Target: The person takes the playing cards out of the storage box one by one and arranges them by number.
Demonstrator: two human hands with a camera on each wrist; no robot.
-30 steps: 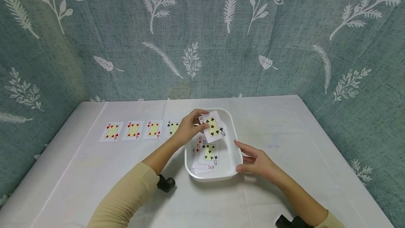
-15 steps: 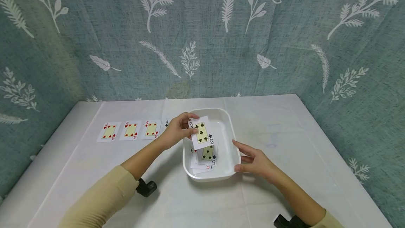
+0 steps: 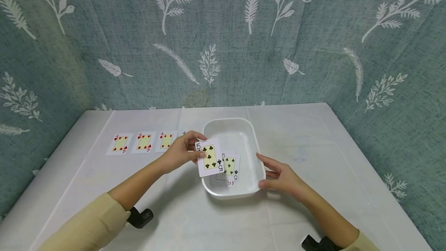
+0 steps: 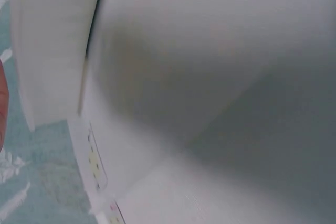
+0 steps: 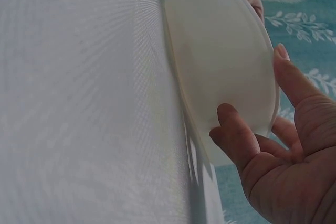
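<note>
With thumb and fingers, the left hand [image 3: 180,152] pinches the 5 of clubs [image 3: 210,159] by its left side, face up, above the left rim of the tray [image 3: 248,142]. The right hand [image 3: 283,179] clutches nothing: its fingers lie loosely spread against the tray's right side and seem to steady it.

Over the last 1 second, the 5 of clubs has travelled from above the tray's far half leftward and nearer the person, so it now juts past the rim. The left forearm has drawn back with it; the right hand and tray have barely shifted. I judge this to be the carrying stage: the card is up in the hand but not yet laid down.

Inside the tray, the 5 of spades [image 3: 229,165] lies over at least 1 other card, partly hidden by the 5 of clubs. On the table [image 3: 296,134], to the left, 3 red 4s [image 3: 143,142] lie in a row, unmoved; a black 4 [image 3: 184,132] is mostly hidden behind the left hand.
</note>
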